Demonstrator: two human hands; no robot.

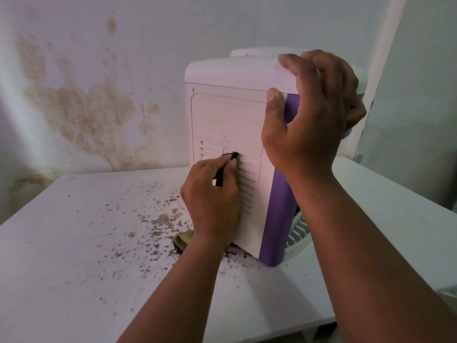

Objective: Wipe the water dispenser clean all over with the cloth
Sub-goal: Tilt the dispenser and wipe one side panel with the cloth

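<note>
The water dispenser (230, 120) stands upright on the white table (74, 243), back panel facing the person. The right hand (309, 115) grips its top corner; the nearer left hand (212, 194) pinches a dark tool, possibly a brush, at the vent slats (247, 189).

— How is the left hand (212, 194) held?
— Its fingers are curled, a thin dark object pinched at the fingertips.
— And the right hand (311, 115)?
— It is raised higher, fingers hooked over an edge, thumb pressed flat.
</note>
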